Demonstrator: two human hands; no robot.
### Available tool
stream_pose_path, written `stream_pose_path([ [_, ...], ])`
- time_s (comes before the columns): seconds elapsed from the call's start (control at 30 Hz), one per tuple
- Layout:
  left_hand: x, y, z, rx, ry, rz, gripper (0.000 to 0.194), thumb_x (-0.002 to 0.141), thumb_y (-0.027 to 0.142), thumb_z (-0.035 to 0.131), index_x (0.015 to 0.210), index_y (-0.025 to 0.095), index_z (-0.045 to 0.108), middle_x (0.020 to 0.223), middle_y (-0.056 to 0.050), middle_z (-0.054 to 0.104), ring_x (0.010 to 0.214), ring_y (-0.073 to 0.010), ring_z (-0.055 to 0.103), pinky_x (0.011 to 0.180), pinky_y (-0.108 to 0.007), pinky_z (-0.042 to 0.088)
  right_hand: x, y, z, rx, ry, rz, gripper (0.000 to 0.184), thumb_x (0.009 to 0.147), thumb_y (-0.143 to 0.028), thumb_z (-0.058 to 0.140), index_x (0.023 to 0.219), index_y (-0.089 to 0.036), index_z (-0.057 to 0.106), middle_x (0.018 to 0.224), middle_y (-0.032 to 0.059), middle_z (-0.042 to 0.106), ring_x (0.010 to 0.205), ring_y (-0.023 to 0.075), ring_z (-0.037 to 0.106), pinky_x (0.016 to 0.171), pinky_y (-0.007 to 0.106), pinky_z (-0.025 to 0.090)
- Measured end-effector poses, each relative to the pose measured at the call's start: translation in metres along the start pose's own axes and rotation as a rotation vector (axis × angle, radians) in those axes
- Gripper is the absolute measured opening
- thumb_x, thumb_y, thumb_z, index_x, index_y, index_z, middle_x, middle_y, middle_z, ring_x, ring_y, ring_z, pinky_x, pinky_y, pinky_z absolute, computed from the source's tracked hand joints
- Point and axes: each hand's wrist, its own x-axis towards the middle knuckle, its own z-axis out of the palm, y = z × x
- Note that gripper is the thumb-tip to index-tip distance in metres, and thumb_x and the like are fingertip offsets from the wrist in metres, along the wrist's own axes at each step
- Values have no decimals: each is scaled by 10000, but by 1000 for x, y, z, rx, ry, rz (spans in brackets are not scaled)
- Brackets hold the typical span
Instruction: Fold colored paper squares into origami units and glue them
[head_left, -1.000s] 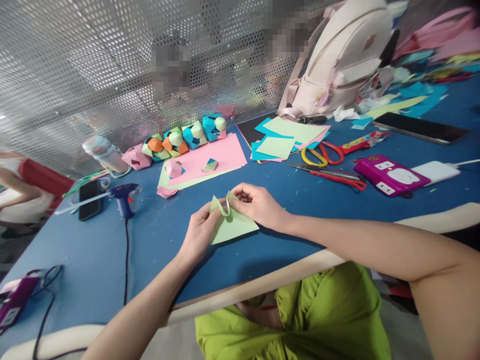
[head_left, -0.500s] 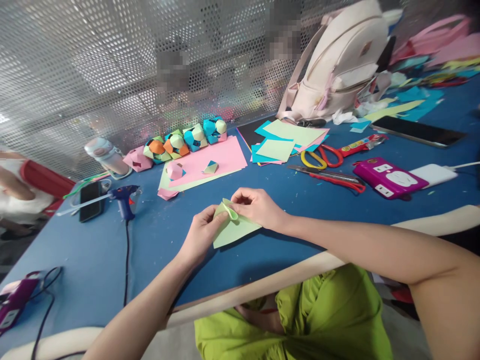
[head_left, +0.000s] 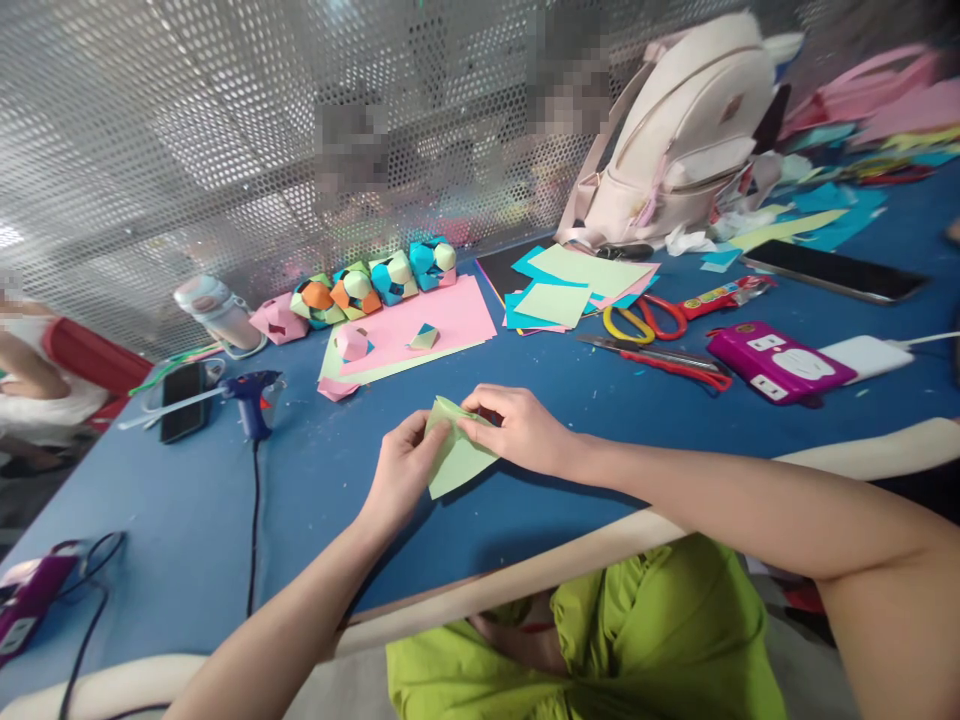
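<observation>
Between both hands, just above the blue table, is a light green sheet of paper (head_left: pixel 457 468), its far edge bent over. My left hand (head_left: pixel 405 462) pinches the paper's left side between thumb and fingers. On the far right side, my right hand (head_left: pixel 517 425) grips the same sheet, fingertips curled at its bent edge. Beyond the hands lie pink sheets (head_left: pixel 450 310) bearing a small folded green-and-blue paper piece (head_left: pixel 424 337) and a pink paper ball (head_left: pixel 354 344). A row of coloured folded-paper balls (head_left: pixel 356 288) stands behind them.
Left of the hands sits a blue glue gun (head_left: pixel 253 395), its cord running forward, near a phone (head_left: pixel 183 400) and a bottle (head_left: pixel 217 310). To the right are scissors (head_left: pixel 660 357), a purple power strip (head_left: pixel 780 360), paper sheets (head_left: pixel 555 300), a large phone (head_left: pixel 836 270) and a backpack (head_left: pixel 686 130).
The loop bent into the green paper's far edge has been flattened down. My right hand has shifted slightly, and both hands still hold the sheet.
</observation>
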Motion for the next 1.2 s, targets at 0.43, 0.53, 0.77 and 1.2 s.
stream_pose_path([
  [0.43, 0, 4, 1, -85, 42, 39, 242, 708, 369, 727, 796, 149, 678, 730, -9, 654, 641, -124, 555, 600, -227, 436, 0, 2, 0, 30, -31, -40, 144, 862, -241, 555, 749, -163, 598, 707, 11, 571, 630, 109, 476, 601, 230, 363],
  [0.53, 0, 4, 1, -96, 47, 37, 249, 701, 374, 730, 797, 151, 679, 723, -6, 652, 630, -123, 554, 591, -228, 433, 0, 2, -1, 28, -37, -43, 144, 866, -243, 550, 755, -165, 599, 714, 12, 575, 631, 109, 476, 600, 230, 366],
  [0.77, 0, 4, 0, -113, 70, 15, 228, 693, 357, 738, 740, 149, 658, 672, 14, 622, 579, -96, 514, 547, -209, 399, 1, 0, -2, 60, -59, -14, 141, 861, -226, 546, 779, -158, 639, 723, 20, 620, 628, 109, 506, 597, 225, 378],
  [1.2, 4, 1, -2, -206, 31, -54, 260, 661, 372, 762, 699, 157, 622, 624, 28, 605, 525, -85, 508, 520, -210, 383, 1, -5, -7, 117, -181, 167, 152, 812, -270, 572, 768, -146, 649, 619, -18, 564, 573, 90, 453, 547, 213, 342],
])
